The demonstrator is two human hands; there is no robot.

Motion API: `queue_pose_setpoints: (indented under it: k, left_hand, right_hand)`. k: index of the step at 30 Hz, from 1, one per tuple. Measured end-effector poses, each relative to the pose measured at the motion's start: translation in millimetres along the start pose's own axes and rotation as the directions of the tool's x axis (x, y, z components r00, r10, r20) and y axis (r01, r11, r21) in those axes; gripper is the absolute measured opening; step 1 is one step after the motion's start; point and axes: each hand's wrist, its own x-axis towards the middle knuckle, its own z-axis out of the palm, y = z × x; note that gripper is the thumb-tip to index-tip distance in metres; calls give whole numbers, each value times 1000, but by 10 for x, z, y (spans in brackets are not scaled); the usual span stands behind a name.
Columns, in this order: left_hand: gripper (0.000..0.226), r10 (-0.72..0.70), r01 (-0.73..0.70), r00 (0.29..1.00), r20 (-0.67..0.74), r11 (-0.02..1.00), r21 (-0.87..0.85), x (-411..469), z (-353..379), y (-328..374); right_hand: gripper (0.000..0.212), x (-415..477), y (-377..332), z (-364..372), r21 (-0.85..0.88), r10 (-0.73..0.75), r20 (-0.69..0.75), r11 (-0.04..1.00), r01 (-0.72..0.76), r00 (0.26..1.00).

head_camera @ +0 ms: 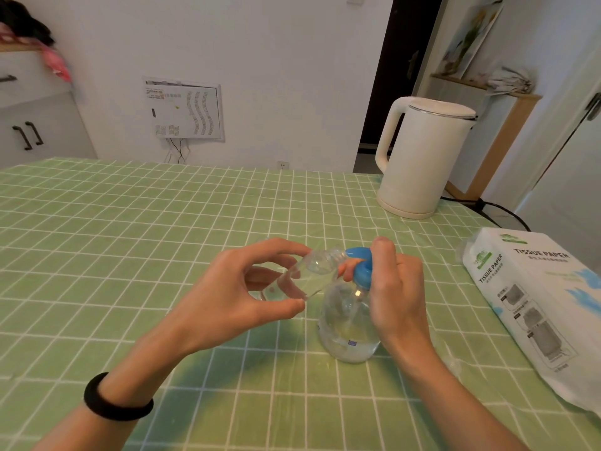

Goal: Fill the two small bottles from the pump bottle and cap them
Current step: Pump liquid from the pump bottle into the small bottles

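Left hand (234, 288) pinches a small bottle (302, 275) (tilted); right hand (395, 288) grips the pump bottle (348, 323).

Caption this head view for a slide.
Left hand tilts a small bottle to the pump bottle; right hand grips its blue pump head.

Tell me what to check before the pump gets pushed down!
1. Small bottle uncapped: ok, its neck is bare.
2. Its mouth at the blue nozzle: ok, the neck meets the spout tip.
3. Left hand grip: ok, thumb and fingers pinch the tilted small bottle.
4. Right hand on the pump: ok, its fingers curl round the blue head.
5. Pump bottle upright on the table: ok.
6. Enough liquid left in the pump bottle: cannot tell, as bottle and liquid are both clear.
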Motion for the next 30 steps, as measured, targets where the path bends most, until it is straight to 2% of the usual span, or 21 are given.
queue_pose_setpoints:
  k: [6, 16, 22, 30]
  left_hand:
    - [57, -19, 19, 1000, 11, 1000, 22, -4, -16, -9]
    - [56, -23, 23, 1000, 5, 1000, 18, -11, -17, 3]
    - [56, -27, 27, 1000, 8, 999, 40, -9, -12, -20]
    - [52, -16, 16, 1000, 11, 1000, -7, -12, -1, -6]
  right_hand:
    - [68, 0, 19, -1, 33, -21, -13, 999, 21, 1000]
    - [60, 9, 22, -10, -1, -7, 13, 1000, 7, 1000]
    - [69, -2, 48, -6, 28, -28, -17, 999, 28, 999]
    - [59, 14, 17, 8, 20, -22, 10, 1000, 22, 1000]
